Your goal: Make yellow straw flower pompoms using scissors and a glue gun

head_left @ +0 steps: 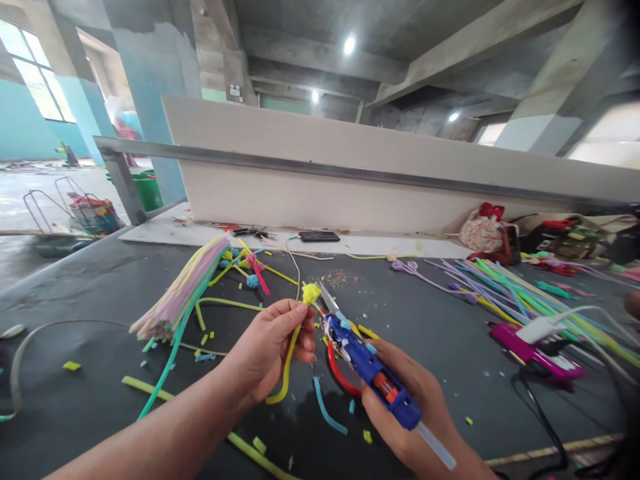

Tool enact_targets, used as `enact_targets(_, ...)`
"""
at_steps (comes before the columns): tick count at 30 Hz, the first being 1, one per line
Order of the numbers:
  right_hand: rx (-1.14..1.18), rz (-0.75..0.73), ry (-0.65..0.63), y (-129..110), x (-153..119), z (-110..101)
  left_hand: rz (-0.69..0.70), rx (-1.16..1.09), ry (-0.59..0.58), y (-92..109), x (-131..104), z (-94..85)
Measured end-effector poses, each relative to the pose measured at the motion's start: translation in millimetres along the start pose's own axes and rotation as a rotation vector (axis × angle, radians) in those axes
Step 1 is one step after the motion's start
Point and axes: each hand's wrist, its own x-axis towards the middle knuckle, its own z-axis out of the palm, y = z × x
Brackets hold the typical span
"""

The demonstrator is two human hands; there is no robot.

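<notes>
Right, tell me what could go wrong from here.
The glue gun in the right hand has its nozzle close to the left hand's fingertips; if hot, it could burn them.

Scissor blades point towards the yellow tufted piece, so a slip might nick it.

Blue scraps on the gun could drop into wet glue.

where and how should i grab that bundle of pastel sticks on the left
Best gripped around the middle of the bundle, probably from above and its left side, palm across its length. It is long and lies slanting away, with its cut ends toward you, so a mid-length wrap should gather the sticks. The right side looks more awkward: a teal strand trails there.
</notes>
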Motion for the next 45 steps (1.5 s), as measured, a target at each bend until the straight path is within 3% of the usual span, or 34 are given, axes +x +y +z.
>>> enact_targets(12,-0.057,-0.027,-0.016,1.8,0.0,3.4,-0.013,0.045,0.030,-0.1,-0.6,6.3)
enact_targets(45,-0.091,-0.031,-0.038,2.9,-0.5,3.3,-0.082,0.129,0.059,4.5,0.4,-1.0)
